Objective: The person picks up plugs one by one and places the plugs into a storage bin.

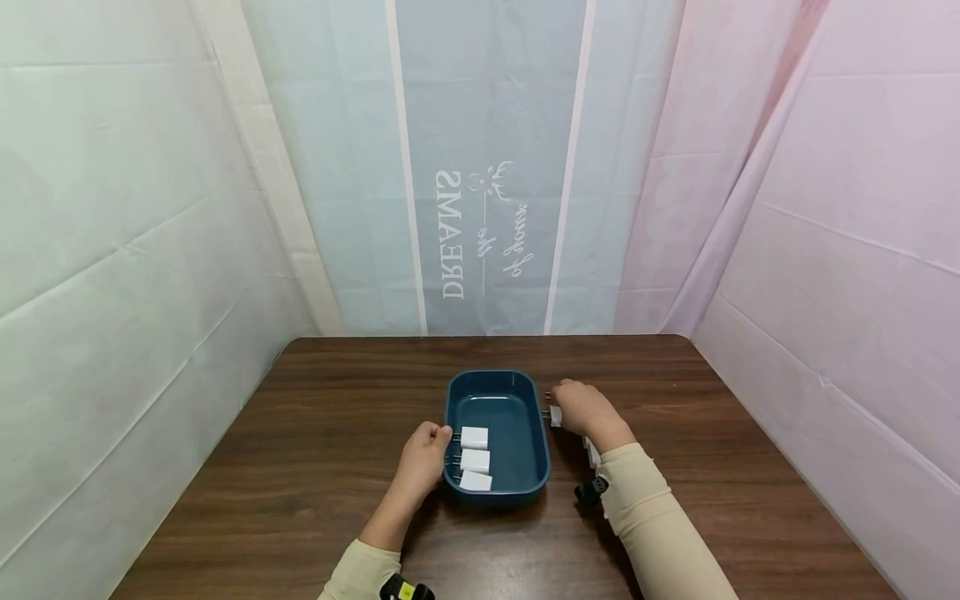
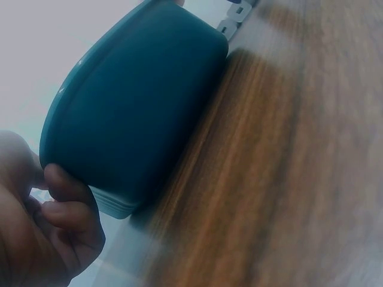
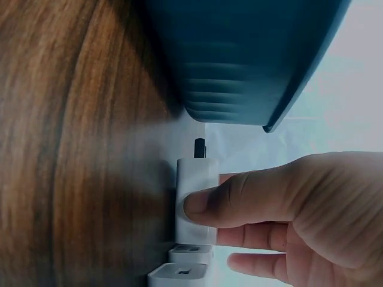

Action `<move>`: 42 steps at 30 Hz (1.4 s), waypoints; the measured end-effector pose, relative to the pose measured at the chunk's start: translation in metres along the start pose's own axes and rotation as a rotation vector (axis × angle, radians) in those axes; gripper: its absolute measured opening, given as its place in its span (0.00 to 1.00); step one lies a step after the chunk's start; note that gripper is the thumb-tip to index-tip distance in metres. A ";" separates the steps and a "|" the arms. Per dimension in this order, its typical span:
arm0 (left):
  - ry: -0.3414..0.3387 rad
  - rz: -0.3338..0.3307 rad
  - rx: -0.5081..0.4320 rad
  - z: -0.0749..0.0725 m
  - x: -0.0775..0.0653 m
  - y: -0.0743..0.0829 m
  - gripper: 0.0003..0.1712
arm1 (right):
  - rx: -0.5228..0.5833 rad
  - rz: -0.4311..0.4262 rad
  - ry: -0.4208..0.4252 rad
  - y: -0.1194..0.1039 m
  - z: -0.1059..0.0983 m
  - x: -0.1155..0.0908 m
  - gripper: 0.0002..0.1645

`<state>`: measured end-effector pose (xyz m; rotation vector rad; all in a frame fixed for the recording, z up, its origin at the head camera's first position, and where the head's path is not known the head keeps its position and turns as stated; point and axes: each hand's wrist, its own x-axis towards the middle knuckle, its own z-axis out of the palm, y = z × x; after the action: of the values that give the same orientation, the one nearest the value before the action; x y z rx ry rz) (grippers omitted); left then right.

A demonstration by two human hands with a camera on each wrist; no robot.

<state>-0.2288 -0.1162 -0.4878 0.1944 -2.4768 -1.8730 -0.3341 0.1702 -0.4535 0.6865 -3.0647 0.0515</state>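
A teal rectangular tray (image 1: 501, 389) stands on the wooden table. My left hand (image 1: 424, 456) grips its left rim between thumb and fingers; in the left wrist view the curled fingers (image 2: 72, 215) lie against the outer wall. Three white charger plugs (image 1: 475, 461) lie in a row inside the tray, prongs pointing left. Just right of the tray, my right hand (image 1: 590, 410) pinches another white charger plug (image 3: 196, 173), with its prongs toward the tray and its body close over the table. In the head view this hand hides most of that plug.
More white charger plugs (image 3: 179, 275) stand in line beside the held one; one white plug (image 1: 556, 417) shows by the right hand, another (image 1: 592, 452) under the wrist. The brown table (image 1: 337, 400) extends around the tray, with hanging cloth (image 1: 487, 125) behind and on both sides.
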 end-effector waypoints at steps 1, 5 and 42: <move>0.000 0.000 0.000 0.000 0.000 0.000 0.16 | 0.003 0.001 0.003 0.000 0.000 0.000 0.15; 0.003 -0.001 0.005 0.001 0.000 0.000 0.15 | 0.028 0.009 0.019 0.000 -0.002 0.000 0.14; -0.005 -0.008 -0.012 0.000 0.002 -0.001 0.16 | 0.134 0.017 0.097 -0.008 -0.042 -0.010 0.18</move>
<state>-0.2306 -0.1163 -0.4888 0.1989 -2.4714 -1.8932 -0.3218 0.1691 -0.4111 0.6430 -2.9945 0.2832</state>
